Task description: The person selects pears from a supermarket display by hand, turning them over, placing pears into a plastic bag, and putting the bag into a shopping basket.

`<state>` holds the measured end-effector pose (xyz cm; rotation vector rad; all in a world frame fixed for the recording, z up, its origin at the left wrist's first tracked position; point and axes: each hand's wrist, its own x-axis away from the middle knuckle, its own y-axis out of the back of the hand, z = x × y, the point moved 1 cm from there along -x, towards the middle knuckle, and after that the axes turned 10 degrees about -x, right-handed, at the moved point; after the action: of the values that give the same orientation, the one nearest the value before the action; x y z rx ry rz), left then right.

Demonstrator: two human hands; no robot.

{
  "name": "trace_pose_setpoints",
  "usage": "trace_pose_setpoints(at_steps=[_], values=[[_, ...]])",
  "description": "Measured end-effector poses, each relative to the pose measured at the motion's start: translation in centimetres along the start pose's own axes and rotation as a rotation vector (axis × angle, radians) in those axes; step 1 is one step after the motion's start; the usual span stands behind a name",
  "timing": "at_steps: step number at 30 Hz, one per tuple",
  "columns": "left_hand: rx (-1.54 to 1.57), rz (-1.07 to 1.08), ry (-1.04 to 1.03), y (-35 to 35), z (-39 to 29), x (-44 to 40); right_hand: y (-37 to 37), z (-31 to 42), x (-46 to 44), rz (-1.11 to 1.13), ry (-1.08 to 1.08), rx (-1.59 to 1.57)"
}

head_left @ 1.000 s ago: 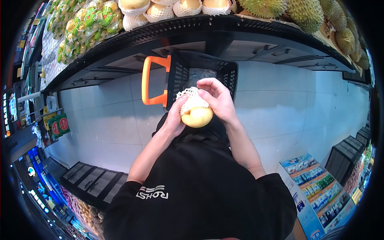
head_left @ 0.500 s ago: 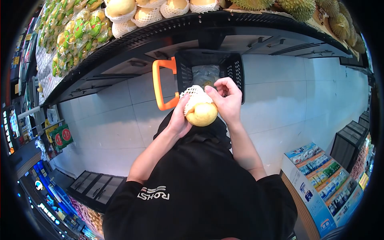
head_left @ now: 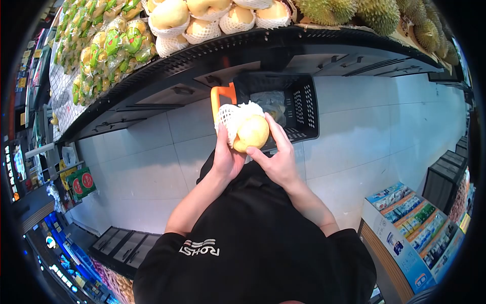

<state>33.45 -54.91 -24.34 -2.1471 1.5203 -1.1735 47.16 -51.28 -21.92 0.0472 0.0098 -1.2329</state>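
Note:
In front of my chest, a yellow pear (head_left: 253,133) sits partly out of its white foam net (head_left: 229,115), with much of its skin bare. My left hand (head_left: 228,158) is closed around the pear's left side, over the net. Thumb below and fingers on the far right side, my right hand (head_left: 280,161) grips the bare part of the same fruit. Just beyond both hands, a black shopping basket (head_left: 304,106) with an orange handle (head_left: 215,99) stands on the floor. A clear plastic bag (head_left: 276,101) lies inside it, its contents hard to make out.
A black-edged display shelf (head_left: 212,48) runs across the far side. On it are foam-netted yellow fruits (head_left: 202,30), bagged yellow fruits (head_left: 114,43) and spiky durians (head_left: 377,15). A product rack (head_left: 412,228) stands at lower right, dark crates (head_left: 121,248) at lower left.
My right hand has moved from the net's upper edge down to the pear's bare side and now grips it. The pear is turned, its bare part facing more right and up.

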Motion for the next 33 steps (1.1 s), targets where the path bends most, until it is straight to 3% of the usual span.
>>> trace_pose_setpoints(at_steps=[6, 11, 13, 15, 17, 19, 24, 29, 31, 33], values=[[-0.104, 0.237, -0.015, 5.5, -2.6, -0.3, -5.0, -0.2, -0.8, -0.014, -0.01, 0.031], [-0.366, 0.321, 0.015, 10.5, -7.4, -0.5, -11.7, -0.1, -2.4, -0.165, -0.177, -0.509], [-0.405, 0.352, -0.025, 13.2, -10.4, -0.8, -14.0, 0.7, -3.4, -0.166, -0.151, -0.463], [-0.365, 0.526, 0.096, 16.4, -13.4, -1.1, -15.9, 0.6, -4.1, -0.114, -0.174, -0.555], [-0.389, 0.502, 0.13, 19.3, -15.4, -1.7, -17.9, 1.0, -4.5, -0.047, -0.198, -0.556], [-0.408, 0.503, -0.039, 19.3, -18.3, -1.2, -20.4, 1.7, -5.2, 0.046, -0.218, -0.543], [-0.449, 0.552, -0.107, 21.4, -23.6, -0.7, -25.3, 2.6, -6.8, 0.194, -0.269, -0.579], [-0.499, 0.473, -0.164, 23.6, -24.7, -0.1, -28.5, 3.9, -8.4, 0.278, -0.213, -0.3], [-0.37, 0.434, -0.2, 23.9, -25.1, 0.4, -29.1, 5.5, -9.1, 0.458, -0.045, 0.047], [-0.37, 0.424, -0.229, 24.1, -25.7, 0.8, -29.9, 6.3, -9.6, 0.475, 0.027, 0.121]])
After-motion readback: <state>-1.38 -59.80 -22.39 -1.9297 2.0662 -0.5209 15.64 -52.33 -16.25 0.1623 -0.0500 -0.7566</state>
